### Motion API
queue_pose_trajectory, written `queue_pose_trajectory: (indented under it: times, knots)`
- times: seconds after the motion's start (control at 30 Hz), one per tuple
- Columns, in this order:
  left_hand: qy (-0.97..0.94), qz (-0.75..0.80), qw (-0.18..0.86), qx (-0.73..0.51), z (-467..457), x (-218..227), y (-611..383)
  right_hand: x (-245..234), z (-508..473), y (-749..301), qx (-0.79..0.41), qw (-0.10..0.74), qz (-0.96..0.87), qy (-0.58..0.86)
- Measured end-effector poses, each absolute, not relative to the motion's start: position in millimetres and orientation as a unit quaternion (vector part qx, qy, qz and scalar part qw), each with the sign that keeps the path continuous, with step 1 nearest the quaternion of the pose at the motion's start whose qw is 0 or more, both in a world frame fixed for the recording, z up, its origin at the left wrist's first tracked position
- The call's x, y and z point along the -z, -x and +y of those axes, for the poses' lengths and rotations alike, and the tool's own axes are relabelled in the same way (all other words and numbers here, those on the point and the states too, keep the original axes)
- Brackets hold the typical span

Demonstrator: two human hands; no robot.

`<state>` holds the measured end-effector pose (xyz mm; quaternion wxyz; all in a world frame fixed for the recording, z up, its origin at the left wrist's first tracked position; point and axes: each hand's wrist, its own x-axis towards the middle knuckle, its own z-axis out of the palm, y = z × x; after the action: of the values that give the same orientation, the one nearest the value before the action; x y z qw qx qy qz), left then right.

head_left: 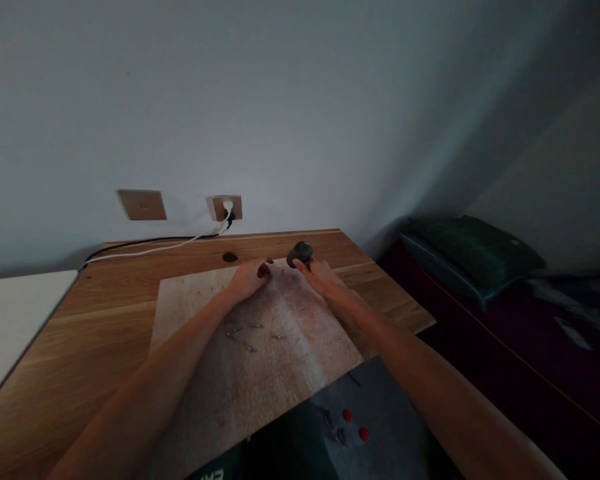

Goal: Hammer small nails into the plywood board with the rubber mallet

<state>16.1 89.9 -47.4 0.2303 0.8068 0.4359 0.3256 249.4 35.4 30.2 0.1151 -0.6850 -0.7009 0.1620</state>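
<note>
My right hand [321, 272] is wrapped around a dark, round-ended object [300, 253], raised near the far edge of a pale, worn-looking board [285, 360]. Its exact kind is not clear in the dim light. To the left of it, my left hand [251, 277] rests at the board's far side with the fingers curled inward. Whatever is between those fingertips, if anything, is too small to make out. Several thin metal pieces, like nails or screws [241, 339], lie loose on the board nearer to me, between my forearms.
The board lies on a wooden table [80, 320] against a wall. A white panel [20, 327] is at left. Cables [150, 252] run to a wall socket [227, 208]. Cushions [470, 253] lie at right. A grey surface with red round items [363, 434] is below.
</note>
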Motion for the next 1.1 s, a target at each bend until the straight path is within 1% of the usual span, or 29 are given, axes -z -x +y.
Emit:
queue_pose_trajectory:
  times: [0.33,0.6,0.83,1.1]
  knots:
    - [-0.796,0.456,0.23,-0.325,88.1,45.1,-17.3,-31.2,34.7,-209.1,-0.169,0.12,-0.751,0.627]
    - [-0.794,0.459,0.229,-0.326,89.4,46.1,-16.9,-22.7,32.8,-200.3,-0.154,0.128,-0.745,0.637]
    - [-0.795,0.462,0.225,-0.323,86.8,43.7,-18.0,-22.7,31.4,-203.8,-0.161,0.115,-0.745,0.637]
    - [-0.8,0.454,0.205,-0.334,79.5,39.4,-18.2,-23.3,15.5,-236.2,-0.171,0.082,-0.741,0.645]
